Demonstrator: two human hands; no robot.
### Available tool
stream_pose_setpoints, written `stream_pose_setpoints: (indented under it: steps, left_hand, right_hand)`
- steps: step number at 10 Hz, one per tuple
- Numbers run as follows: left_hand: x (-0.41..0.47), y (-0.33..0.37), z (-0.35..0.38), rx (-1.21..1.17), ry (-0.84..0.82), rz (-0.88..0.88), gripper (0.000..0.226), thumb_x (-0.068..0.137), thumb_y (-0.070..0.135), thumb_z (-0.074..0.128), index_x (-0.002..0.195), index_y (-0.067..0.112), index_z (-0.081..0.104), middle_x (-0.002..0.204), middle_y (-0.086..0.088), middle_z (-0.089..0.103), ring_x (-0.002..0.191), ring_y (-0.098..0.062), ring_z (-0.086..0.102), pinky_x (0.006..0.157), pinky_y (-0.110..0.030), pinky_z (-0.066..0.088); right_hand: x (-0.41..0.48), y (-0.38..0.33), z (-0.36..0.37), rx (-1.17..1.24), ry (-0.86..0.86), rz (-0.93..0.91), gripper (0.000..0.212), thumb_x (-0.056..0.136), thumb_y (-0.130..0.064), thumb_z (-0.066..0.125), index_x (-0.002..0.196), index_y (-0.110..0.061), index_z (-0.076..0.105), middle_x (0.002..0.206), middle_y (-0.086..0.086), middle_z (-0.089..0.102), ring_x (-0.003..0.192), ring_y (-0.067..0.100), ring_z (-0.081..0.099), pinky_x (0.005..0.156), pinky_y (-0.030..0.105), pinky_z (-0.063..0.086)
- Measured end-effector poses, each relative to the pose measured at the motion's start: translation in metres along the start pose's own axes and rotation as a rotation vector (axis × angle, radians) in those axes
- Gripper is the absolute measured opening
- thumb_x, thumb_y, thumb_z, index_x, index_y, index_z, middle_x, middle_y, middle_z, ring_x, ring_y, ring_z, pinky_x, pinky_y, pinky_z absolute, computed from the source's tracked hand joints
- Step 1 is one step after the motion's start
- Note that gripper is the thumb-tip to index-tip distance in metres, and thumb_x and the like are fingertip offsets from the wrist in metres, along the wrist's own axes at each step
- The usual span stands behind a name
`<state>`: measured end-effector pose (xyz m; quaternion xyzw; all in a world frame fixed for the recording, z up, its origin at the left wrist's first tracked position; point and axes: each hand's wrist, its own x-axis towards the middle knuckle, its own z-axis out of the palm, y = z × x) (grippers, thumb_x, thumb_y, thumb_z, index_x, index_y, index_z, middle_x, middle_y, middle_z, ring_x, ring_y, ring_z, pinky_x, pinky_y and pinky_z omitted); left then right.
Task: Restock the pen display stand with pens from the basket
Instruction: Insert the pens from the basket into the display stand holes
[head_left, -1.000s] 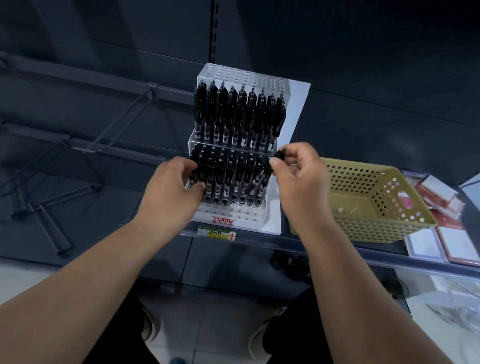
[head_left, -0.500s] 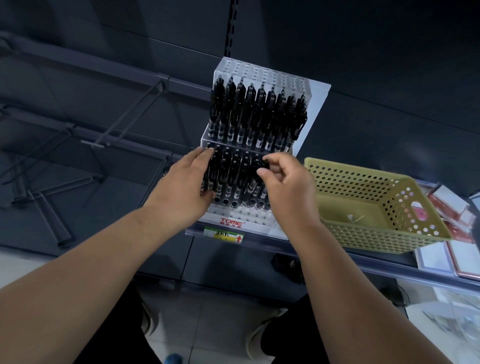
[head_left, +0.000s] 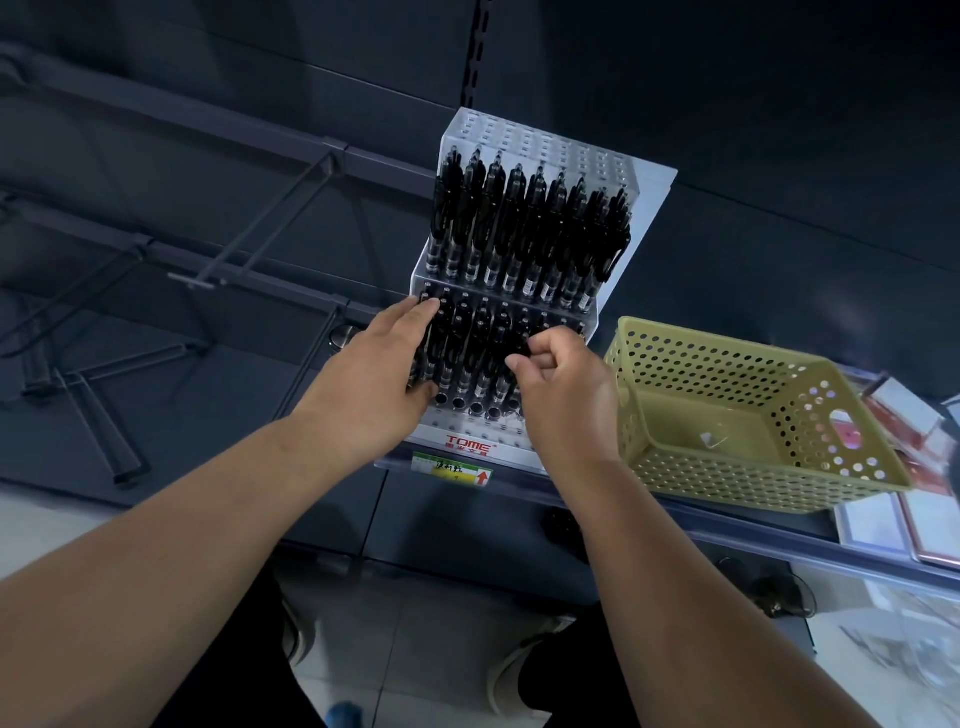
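**Right hand seating a pen in the lower tier**

The right hand (head_left: 563, 400) is pinching the top end of 1 black pen (head_left: 521, 351) between thumb and curled fingers, over the right part of the lower tier. The pen is standing roughly upright like its neighbours, so the coming move is probably a short push down. The left hand (head_left: 371, 382), fingers straight, is pressing against the lower row (head_left: 467, 353) on its left. Packed pens are crowding the slot. The pen display stand (head_left: 647, 208) is sitting on the shelf (head_left: 727, 530); just right, the basket (head_left: 748, 475) is showing no pens.
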<state>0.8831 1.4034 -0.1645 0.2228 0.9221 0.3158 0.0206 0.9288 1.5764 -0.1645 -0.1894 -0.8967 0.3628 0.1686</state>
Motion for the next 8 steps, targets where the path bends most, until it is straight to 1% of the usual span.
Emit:
stream_pose_setpoints:
  steps: [2,3,4,5,6,7,8]
  left_hand:
    - [0.0,0.001,-0.001,0.019,-0.006,0.004,0.08,0.09,0.021,0.062,0.152,0.028,0.014,0.159,0.007,0.014,0.142,-0.017,0.026,0.114,-0.033,0.027]
    - [0.0,0.001,-0.002,0.023,-0.013,0.003,0.08,0.089,0.022,0.063,0.152,0.029,0.013,0.159,0.006,0.016,0.142,-0.018,0.027,0.114,-0.034,0.029]
    - [-0.002,0.003,-0.005,0.021,-0.016,0.004,0.083,0.089,0.021,0.063,0.152,0.031,0.01,0.158,0.005,0.018,0.141,-0.018,0.029,0.112,-0.034,0.031]
    - [-0.004,0.011,-0.011,0.002,-0.001,-0.001,0.091,0.088,0.021,0.065,0.153,0.029,0.002,0.156,0.002,0.023,0.137,-0.019,0.036,0.106,-0.031,0.033]
    - [-0.003,0.014,-0.014,-0.026,0.002,-0.025,0.095,0.087,0.021,0.067,0.153,0.026,-0.001,0.155,-0.001,0.026,0.133,-0.02,0.041,0.104,-0.03,0.034]
    - [-0.002,0.014,-0.014,-0.058,0.011,-0.075,0.1,0.085,0.026,0.07,0.153,0.022,-0.004,0.158,0.0,0.021,0.137,-0.02,0.035,0.107,-0.033,0.032]
    - [-0.001,0.015,-0.015,-0.076,0.005,-0.101,0.102,0.084,0.028,0.07,0.153,0.023,-0.005,0.159,0.001,0.017,0.141,-0.021,0.03,0.11,-0.034,0.029]
  right_hand:
    - [0.002,0.0,0.002,-0.007,-0.002,-0.013,0.01,0.094,-0.025,0.062,0.098,-0.016,0.061,0.073,-0.007,0.059,0.06,0.005,0.051,0.05,0.016,0.04]
    - [0.001,-0.001,0.003,-0.028,0.0,-0.044,0.009,0.094,-0.023,0.062,0.094,-0.014,0.06,0.071,-0.004,0.059,0.056,0.007,0.049,0.05,0.022,0.044]
    - [0.002,-0.001,0.003,-0.047,-0.005,-0.047,0.009,0.094,-0.023,0.062,0.093,-0.014,0.059,0.069,-0.004,0.06,0.053,0.006,0.047,0.048,0.023,0.042]
    - [-0.001,-0.002,-0.003,-0.008,-0.036,-0.024,0.017,0.093,-0.028,0.064,0.099,-0.012,0.061,0.068,-0.008,0.057,0.054,0.004,0.047,0.051,0.02,0.038]
    - [-0.005,-0.003,-0.013,0.007,-0.029,0.009,0.021,0.092,-0.036,0.064,0.099,-0.017,0.059,0.071,-0.009,0.059,0.059,0.002,0.052,0.053,0.018,0.04]
    - [-0.015,0.005,-0.022,0.048,0.057,0.014,0.018,0.092,-0.039,0.062,0.099,-0.023,0.058,0.08,-0.01,0.062,0.073,0.004,0.059,0.065,0.025,0.052]
    - [-0.018,0.014,-0.024,0.061,0.119,-0.002,0.015,0.093,-0.034,0.061,0.103,-0.024,0.058,0.093,-0.011,0.062,0.083,0.004,0.06,0.077,0.032,0.055]
